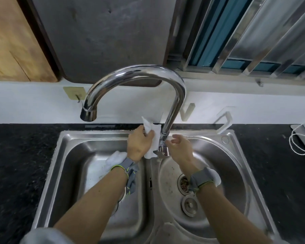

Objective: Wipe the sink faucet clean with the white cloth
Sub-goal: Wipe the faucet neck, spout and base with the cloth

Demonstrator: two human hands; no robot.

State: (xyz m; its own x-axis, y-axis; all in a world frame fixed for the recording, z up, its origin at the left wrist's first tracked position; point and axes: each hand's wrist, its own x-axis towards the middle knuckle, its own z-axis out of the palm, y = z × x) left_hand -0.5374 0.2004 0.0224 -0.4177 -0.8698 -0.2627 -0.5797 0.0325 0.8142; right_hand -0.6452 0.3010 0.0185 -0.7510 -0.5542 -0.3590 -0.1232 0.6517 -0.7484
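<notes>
A: What are the fingers doing right now?

B: The left hand (139, 144) is gripping the white cloth (152, 138), its fingers curling round a bunched fold and pressing it against the left side of the faucet (173, 110) low on the upright stem. The right hand (180, 148) is reaching in from the other side with fingers loosely curled; a bit of white is showing at its fingertips, but I cannot tell whether it is pinching the cloth's far end or just touching the stem.

A: And the cloth itself?

B: It is sitting just above the base fitting (163, 150), hanging down the stem's left side, over the divider of the double sink (65, 138) set in the dark counter (16, 155).

A: How is it going to handle?

B: I'd judge it light, limp and probably damp, so it is likely bunching and slipping unless held with both ends taut. The chrome looks slick and rigid; wrapping the cloth round the stem and taking one end in each hand should be giving the best purchase.

A: Much left?

B: The high curved neck and spout (88, 115) are looking untouched by the cloth for now.
</notes>
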